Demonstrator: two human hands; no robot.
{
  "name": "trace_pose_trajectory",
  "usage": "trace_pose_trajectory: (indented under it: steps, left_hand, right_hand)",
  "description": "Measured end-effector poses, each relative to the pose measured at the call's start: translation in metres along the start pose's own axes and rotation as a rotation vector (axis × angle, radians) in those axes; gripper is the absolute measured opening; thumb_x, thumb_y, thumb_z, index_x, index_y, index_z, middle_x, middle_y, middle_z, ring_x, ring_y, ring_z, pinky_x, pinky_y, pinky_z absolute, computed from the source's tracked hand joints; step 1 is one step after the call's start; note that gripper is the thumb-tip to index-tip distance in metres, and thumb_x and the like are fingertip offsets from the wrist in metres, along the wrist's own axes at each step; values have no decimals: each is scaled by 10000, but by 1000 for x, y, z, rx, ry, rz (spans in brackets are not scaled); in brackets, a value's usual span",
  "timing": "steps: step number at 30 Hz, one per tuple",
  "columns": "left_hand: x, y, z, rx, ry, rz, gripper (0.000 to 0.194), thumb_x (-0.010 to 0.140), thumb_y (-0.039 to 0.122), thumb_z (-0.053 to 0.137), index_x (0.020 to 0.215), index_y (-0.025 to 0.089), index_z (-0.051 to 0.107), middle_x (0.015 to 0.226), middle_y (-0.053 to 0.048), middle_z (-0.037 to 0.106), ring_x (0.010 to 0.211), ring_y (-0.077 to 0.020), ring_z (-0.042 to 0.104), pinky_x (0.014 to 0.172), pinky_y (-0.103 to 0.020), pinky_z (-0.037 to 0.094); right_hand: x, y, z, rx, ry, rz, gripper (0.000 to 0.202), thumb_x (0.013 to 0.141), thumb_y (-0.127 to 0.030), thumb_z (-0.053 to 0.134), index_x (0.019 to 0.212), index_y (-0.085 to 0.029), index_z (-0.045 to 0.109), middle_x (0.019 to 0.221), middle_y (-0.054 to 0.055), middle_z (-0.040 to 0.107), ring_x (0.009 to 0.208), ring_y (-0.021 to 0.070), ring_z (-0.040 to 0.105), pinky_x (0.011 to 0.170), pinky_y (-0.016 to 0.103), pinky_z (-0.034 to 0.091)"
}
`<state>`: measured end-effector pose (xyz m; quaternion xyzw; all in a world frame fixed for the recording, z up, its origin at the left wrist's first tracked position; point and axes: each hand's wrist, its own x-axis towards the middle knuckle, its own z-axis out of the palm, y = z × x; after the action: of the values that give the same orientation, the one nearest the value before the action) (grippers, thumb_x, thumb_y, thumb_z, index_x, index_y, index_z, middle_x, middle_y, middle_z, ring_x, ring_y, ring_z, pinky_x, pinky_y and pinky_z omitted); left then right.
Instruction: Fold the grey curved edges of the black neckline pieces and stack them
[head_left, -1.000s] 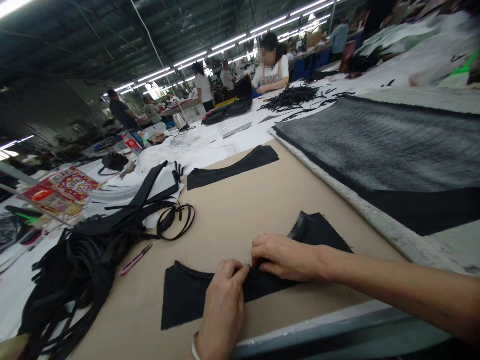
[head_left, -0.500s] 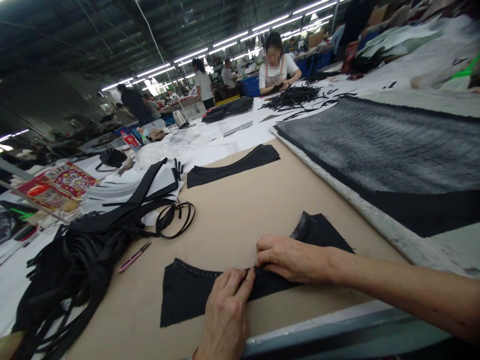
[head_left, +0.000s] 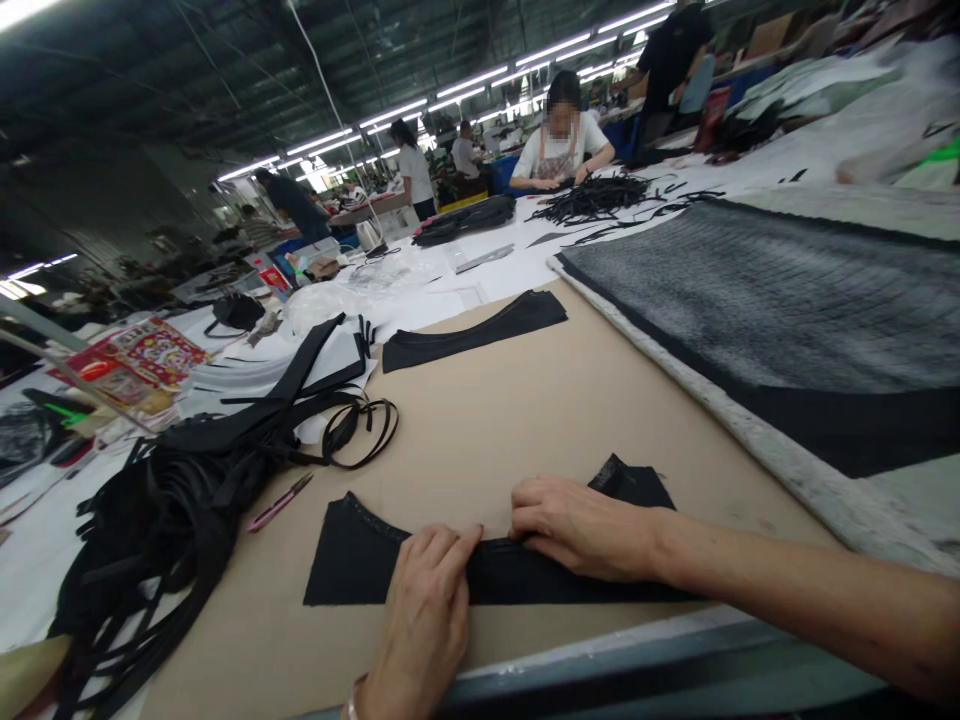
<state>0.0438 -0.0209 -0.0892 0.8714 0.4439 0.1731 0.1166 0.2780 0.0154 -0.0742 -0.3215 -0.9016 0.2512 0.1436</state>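
Note:
A curved black fabric piece (head_left: 352,560) lies on the tan board (head_left: 480,400) near the table's front edge. My left hand (head_left: 431,590) rests on its middle, fingers together and pressed on the curved upper edge. My right hand (head_left: 574,525) is closed on the same edge a little to the right, its fingertips pinching the fabric. A short gap separates the two hands. Behind them, a second curved black piece (head_left: 476,330) lies flat.
Black strips (head_left: 172,510) are heaped at the left beside pink-handled snips (head_left: 279,503). Dark mesh fabric (head_left: 787,300) covers the right side. Across the table, a person (head_left: 562,140) handles a pile of thin black strips (head_left: 596,198).
My left hand has moved left along the fabric edge, away from my right hand. The fabric has turned slightly, and its lower edge now runs nearly level.

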Motion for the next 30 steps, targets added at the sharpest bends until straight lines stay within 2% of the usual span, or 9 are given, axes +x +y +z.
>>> trace_pose_trajectory:
  steps: [4, 8, 11, 15, 19, 23, 30]
  left_hand:
    - [4, 16, 18, -54, 35, 31, 435, 851, 13, 372, 1198, 172, 582, 1074, -83, 606, 985, -204, 524, 853, -376, 480]
    - [1, 19, 27, -27, 67, 63, 464, 834, 6, 378, 1241, 138, 558, 1075, -100, 598, 975, -195, 534, 853, -356, 508]
    - [-3, 16, 27, 28, 69, 132, 492, 820, 6, 378, 1271, 125, 535, 1090, -102, 606, 996, -188, 542, 870, -330, 518]
    - [-7, 13, 26, 151, 140, 225, 537, 781, -11, 365, 1274, 117, 535, 1114, -98, 626, 1060, -188, 541, 917, -309, 501]
    - [-9, 12, 26, 240, 148, 260, 555, 768, -9, 371, 1277, 139, 535, 1164, -77, 626, 1100, -187, 527, 949, -301, 465]
    - [-8, 11, 22, 218, 165, 284, 484, 807, 15, 369, 1237, 130, 560, 1128, -78, 640, 1060, -187, 540, 927, -306, 446]
    - [0, 16, 18, 210, -1, 162, 507, 855, 62, 393, 1328, 217, 490, 992, -53, 631, 904, -187, 555, 825, -338, 443]
  right_hand:
    - [-2, 1, 2, -30, 21, -14, 131, 853, -112, 534, 881, -158, 653, 872, 54, 612, 871, 178, 560, 824, 288, 428]
    - [-4, 3, 4, -36, 39, -35, 136, 869, -123, 520, 874, -156, 652, 874, 57, 615, 878, 178, 557, 838, 293, 419]
    - [-6, 5, 4, -30, 41, -46, 130, 873, -134, 522, 879, -158, 650, 873, 55, 615, 876, 176, 555, 836, 294, 415]
    - [-11, 8, 3, -38, 40, -70, 146, 882, -130, 508, 902, -160, 649, 886, 60, 615, 895, 176, 550, 844, 301, 403]
    - [-16, 11, -1, -100, 38, -87, 134, 888, -136, 502, 876, -159, 633, 874, 56, 607, 870, 176, 541, 815, 306, 394]
    - [-22, 11, -4, -173, 39, -120, 139, 889, -133, 496, 827, -169, 615, 850, 45, 590, 809, 164, 517, 760, 297, 377]
    - [-26, 7, -2, -300, 49, -154, 202, 919, -154, 457, 775, -166, 599, 791, 39, 570, 736, 159, 475, 702, 303, 327]
